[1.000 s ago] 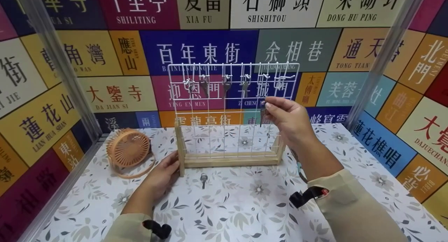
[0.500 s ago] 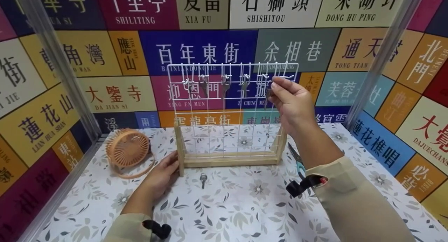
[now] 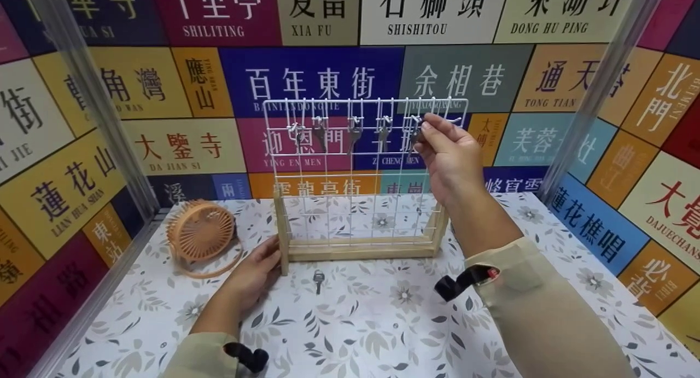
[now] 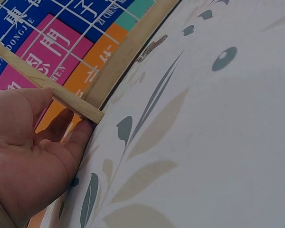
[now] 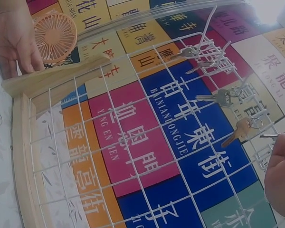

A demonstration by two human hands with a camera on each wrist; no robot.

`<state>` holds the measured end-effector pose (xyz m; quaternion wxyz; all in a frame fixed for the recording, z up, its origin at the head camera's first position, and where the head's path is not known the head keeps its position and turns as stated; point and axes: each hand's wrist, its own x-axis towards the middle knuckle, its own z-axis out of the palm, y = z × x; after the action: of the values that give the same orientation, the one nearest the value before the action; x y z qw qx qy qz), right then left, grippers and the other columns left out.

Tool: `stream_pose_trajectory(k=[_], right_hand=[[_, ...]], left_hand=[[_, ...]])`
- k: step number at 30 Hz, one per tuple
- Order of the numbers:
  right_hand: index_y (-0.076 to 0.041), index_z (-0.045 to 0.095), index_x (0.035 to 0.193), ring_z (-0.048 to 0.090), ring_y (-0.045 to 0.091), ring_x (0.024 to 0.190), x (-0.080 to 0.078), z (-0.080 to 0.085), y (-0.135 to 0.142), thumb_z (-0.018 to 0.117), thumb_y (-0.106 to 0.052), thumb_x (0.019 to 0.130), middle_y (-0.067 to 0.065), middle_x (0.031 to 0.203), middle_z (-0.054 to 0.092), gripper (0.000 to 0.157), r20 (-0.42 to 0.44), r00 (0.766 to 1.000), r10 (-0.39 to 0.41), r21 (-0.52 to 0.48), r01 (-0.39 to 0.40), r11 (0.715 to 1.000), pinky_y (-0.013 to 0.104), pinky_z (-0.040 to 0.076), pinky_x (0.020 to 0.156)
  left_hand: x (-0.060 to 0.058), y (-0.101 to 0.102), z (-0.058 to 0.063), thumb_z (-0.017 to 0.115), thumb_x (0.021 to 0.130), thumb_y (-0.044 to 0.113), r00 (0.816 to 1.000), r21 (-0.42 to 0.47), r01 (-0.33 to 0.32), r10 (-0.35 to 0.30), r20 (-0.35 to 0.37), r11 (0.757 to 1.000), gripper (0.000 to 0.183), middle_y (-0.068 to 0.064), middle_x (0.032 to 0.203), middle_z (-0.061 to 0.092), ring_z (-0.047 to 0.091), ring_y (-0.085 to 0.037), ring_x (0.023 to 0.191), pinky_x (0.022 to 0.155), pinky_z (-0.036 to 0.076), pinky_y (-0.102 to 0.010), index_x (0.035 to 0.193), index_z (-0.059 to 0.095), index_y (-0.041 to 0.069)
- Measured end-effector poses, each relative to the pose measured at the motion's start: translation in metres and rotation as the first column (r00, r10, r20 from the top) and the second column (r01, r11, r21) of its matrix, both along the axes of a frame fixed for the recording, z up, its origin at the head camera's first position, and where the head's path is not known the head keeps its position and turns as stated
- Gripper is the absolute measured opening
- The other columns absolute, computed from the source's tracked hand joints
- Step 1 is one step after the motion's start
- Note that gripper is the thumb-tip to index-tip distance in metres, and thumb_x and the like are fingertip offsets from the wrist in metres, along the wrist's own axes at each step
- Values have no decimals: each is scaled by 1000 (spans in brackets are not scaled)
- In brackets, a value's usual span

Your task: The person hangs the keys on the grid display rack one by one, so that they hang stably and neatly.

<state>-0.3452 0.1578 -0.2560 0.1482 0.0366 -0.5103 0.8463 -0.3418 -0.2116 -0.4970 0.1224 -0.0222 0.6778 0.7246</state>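
Observation:
A white wire grid rack [image 3: 339,155] on a wooden stand [image 3: 355,252] stands on the table. Several keys hang from hooks along its top, among them a silver key [image 5: 223,97] and a brownish key [image 5: 240,131] in the right wrist view. My right hand [image 3: 451,153] pinches a key [image 3: 416,133] between thumb and fingertips at a hook near the rack's right end. Down at the left, my left hand [image 4: 33,142] grips the stand's wooden end piece [image 4: 73,100]. One loose key [image 3: 319,281] lies on the table before the rack.
An orange fan [image 3: 201,233] with a loop handle stands left of the rack. The table [image 3: 350,329] has a leaf-patterned cover. Behind rises a wall of coloured sign panels [image 3: 306,74], with clear vertical corner edges at both sides.
My right hand has risen with the key from mid-grid to hook height, then shifted slightly left onto a hook. The scissors seen beside the right forearm are now hidden. My left hand stays put.

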Motion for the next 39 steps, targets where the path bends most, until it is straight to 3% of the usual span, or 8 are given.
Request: stream_pose_trajectory(k=[10, 18, 25, 33, 39], right_hand=[[-11, 76, 126, 66, 20, 104, -7, -3, -2, 73, -13, 102, 8, 120, 67, 24, 23, 999, -32, 34, 31, 999, 22, 63, 95], [-8, 74, 129, 69, 20, 106, -12, -22, 0, 72, -10, 102, 7, 120, 68, 27, 35, 999, -20, 23, 20, 1000, 23, 64, 97], [-4, 72, 133, 69, 16, 101, -15, -54, -6, 70, -9, 104, 6, 118, 68, 29, 73, 997, 15, 54, -19, 998, 22, 64, 94], [-2, 70, 130, 70, 14, 95, -14, -106, -30, 69, -6, 104, 2, 103, 70, 26, 127, 990, 62, 45, -68, 997, 23, 64, 91], [1, 71, 128, 70, 17, 97, -9, -148, -50, 69, -3, 102, 10, 112, 69, 25, 148, 980, 132, 46, -140, 989, 25, 65, 89]], left_hand=[[0, 0, 2, 50, 115, 23, 1000, -2, -11, 11, 19, 1000, 57, 2, 178, 28, 26, -25, 166, 137, 25, -44, 168, 34, 31], [-1, -1, 0, 51, 114, 23, 1000, -3, -15, 15, 8, 1000, 57, 2, 178, 29, 26, -25, 166, 138, 25, -44, 168, 35, 31], [-1, 0, -1, 51, 114, 22, 1000, -22, -25, 25, -8, 999, 57, 1, 177, 30, 26, -25, 166, 138, 25, -44, 168, 35, 29], [-2, -1, -3, 50, 114, 22, 1000, -22, -30, 29, -10, 999, 57, -1, 178, 30, 25, -27, 166, 138, 24, -46, 169, 34, 27], [-2, -1, -2, 50, 114, 23, 1000, -9, -19, 19, 5, 1000, 57, 2, 177, 30, 28, -25, 165, 137, 26, -44, 168, 34, 31]])
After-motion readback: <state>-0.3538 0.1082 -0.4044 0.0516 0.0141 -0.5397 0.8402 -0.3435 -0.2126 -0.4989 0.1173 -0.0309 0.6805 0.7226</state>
